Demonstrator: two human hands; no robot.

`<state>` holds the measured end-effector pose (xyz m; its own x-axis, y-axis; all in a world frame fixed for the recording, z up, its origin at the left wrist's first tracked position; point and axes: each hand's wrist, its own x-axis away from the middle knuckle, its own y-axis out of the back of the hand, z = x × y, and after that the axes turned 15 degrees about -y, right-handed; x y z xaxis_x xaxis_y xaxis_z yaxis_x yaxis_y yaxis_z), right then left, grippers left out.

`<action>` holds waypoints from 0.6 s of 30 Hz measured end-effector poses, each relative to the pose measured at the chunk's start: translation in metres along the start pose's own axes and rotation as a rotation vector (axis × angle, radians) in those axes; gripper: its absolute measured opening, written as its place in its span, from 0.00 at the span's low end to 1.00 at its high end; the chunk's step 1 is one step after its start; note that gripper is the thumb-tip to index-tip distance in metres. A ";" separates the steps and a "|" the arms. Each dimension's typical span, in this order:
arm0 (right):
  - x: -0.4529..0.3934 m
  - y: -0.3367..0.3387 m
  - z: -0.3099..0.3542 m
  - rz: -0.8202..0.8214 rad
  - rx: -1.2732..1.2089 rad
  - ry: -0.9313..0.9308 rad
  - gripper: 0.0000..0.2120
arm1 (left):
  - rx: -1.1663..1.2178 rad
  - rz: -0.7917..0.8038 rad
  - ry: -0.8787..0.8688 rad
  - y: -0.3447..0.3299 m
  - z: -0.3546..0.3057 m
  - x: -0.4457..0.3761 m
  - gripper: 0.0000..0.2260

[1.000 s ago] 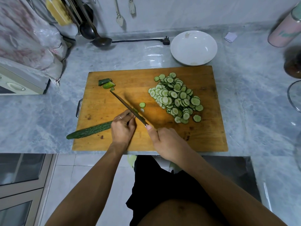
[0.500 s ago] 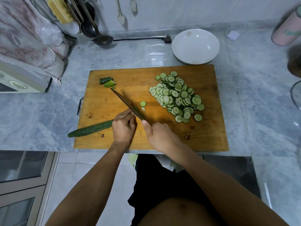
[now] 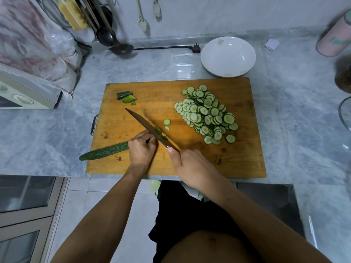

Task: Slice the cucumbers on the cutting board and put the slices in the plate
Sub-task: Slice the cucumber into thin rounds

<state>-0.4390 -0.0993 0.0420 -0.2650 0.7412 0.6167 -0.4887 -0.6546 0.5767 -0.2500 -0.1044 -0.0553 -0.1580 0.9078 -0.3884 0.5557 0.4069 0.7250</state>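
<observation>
Head view, the only one here. A wooden cutting board (image 3: 190,160) is laid on a grey marble counter (image 3: 57,130), and a whole cucumber (image 3: 104,153) is stretched across its left side, with the dark tip poking out past the board's left edge over the counter. The cut end is covered by the left hand (image 3: 141,149), whose fingers are curled down over it and pressed close against the blade; a ring can be seen on one finger.

The knife (image 3: 148,126) is gripped by the right hand (image 3: 191,168), fingers wrapped round the handle, thumb laid along the top near the blade's base. The blade is angled up and to the left across the board, and a few green bits seem to be stuck to it, though that part is kinda blurry.

A big pile of slices (image 3: 206,114) is heaped on the right half of the board, and one loose slice (image 3: 167,122) is lying just beside the blade. Two cut end pieces (image 3: 126,96) are left near the board's top left.

The white plate (image 3: 228,56) is set just behind the board's far edge, with no slices in it. A black plug and cord (image 3: 195,48) are lying on the counter to its left, next to a ladle (image 3: 121,48).
</observation>
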 end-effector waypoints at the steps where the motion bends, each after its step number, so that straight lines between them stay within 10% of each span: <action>1: 0.000 0.001 0.001 0.000 -0.002 -0.003 0.31 | 0.002 -0.003 -0.001 0.000 0.000 0.000 0.05; 18: -0.021 -0.007 0.008 0.007 -0.009 -0.092 0.30 | -0.053 0.098 -0.135 0.008 0.008 0.002 0.08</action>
<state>-0.4235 -0.1117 0.0290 -0.1911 0.7196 0.6676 -0.4948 -0.6580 0.5676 -0.2396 -0.0999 -0.0549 0.0082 0.9230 -0.3846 0.5188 0.3249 0.7907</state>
